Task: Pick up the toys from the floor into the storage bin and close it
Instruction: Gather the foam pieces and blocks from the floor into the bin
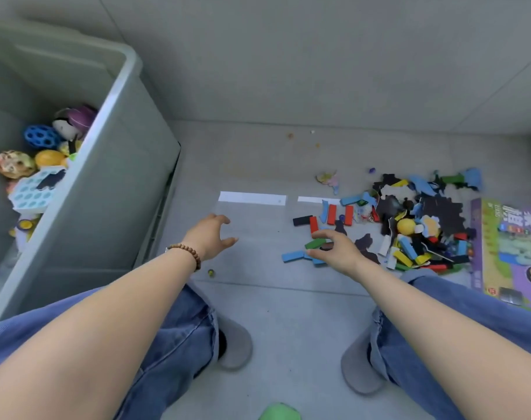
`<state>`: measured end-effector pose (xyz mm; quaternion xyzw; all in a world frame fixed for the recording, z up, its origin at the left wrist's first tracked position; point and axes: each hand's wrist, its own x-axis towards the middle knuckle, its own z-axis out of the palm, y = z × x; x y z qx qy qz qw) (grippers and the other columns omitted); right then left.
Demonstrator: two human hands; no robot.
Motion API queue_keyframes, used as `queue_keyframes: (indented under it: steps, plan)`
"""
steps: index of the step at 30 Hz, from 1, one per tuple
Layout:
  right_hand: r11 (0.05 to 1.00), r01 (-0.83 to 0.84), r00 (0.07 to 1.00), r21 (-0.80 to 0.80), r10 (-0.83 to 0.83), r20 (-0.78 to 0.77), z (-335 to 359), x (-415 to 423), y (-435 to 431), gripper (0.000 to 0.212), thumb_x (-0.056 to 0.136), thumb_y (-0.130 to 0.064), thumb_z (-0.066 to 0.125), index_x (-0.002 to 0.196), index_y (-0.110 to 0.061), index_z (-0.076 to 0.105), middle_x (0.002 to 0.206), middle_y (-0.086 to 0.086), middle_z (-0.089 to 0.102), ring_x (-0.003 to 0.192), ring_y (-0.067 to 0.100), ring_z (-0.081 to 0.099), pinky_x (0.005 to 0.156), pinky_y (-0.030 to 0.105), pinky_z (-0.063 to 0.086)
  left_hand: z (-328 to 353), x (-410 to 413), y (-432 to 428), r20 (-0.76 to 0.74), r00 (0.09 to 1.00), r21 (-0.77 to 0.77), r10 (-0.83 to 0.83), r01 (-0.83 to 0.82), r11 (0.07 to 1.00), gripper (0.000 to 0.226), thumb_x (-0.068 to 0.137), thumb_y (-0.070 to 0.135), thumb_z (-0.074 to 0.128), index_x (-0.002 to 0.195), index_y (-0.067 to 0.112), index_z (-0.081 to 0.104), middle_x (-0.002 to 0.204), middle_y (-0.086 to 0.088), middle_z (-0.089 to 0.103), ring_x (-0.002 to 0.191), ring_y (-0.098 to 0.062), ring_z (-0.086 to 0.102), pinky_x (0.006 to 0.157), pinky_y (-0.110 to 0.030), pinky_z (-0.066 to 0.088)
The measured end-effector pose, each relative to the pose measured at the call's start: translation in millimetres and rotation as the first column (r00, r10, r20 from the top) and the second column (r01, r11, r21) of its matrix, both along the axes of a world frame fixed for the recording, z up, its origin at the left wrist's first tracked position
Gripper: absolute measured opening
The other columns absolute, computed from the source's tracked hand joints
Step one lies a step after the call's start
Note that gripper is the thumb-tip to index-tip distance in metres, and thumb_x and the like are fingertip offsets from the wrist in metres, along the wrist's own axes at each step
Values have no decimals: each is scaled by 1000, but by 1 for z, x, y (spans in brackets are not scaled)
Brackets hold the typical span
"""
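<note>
A grey storage bin (127,86) stands open at the left, with balls, a doll head and a blue-and-white tray inside. A heap of toys (409,225) lies on the floor at the right: coloured wooden blocks, black puzzle pieces, a yellow ball. My left hand (211,237) hovers over a clear plastic bag (252,213), fingers spread and holding nothing. My right hand (338,248) reaches into the near edge of the heap. Its fingers curl over a green block (314,243), and blue blocks (293,256) lie just beside it.
A purple and green game box (506,253) lies at the far right. A small marble (210,271) sits on the floor near my left wrist. My grey slippers (237,344) and blue trouser legs fill the foreground. A green object (279,412) shows at the bottom edge.
</note>
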<state>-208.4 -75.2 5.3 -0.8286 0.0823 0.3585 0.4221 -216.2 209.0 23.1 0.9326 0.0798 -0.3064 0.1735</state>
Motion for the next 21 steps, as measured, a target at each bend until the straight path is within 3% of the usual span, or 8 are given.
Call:
queue_keyframes:
  steps: [5,10,13,16,21]
  plan:
    - [999,-53,998,-1,53,41,-7,0,20,47,80,-29,73,123,-22,55,118,-7,51,111,14,50,87,32,50,-7,-3,20,10,999,11,52,-52,999,55,89,39,60,135,14,44,138,-8,44,121,-25,48,99,-33,41]
    - [998,-58,995,-15,59,78,-9,4,37,43,81,-30,72,120,-24,57,112,-8,50,102,8,49,63,16,42,-28,-32,38,-162,986,-39,32,-39,998,52,80,31,72,126,17,51,128,-4,53,111,-22,54,87,-29,45]
    - [998,-67,995,-15,68,67,-14,6,41,41,81,-31,71,120,-25,57,118,-10,51,103,7,49,59,12,38,-44,-51,45,-245,968,5,-49,52,999,52,79,26,74,125,20,50,128,-2,49,113,-21,53,92,-30,46]
    - [999,-51,997,-1,51,61,-21,8,40,39,81,-31,71,118,-26,58,122,-9,52,104,9,51,66,17,42,-63,-66,49,-271,961,17,-57,64,998,44,80,16,71,120,18,53,123,-1,48,102,-21,58,89,-28,47]
    - [999,-39,997,-24,41,63,-28,10,31,36,80,-35,71,114,-29,58,122,-9,55,105,11,54,84,28,48,-85,-80,51,-178,983,-15,45,-49,999,27,82,5,62,109,10,62,115,-7,60,102,-23,59,88,-26,46]
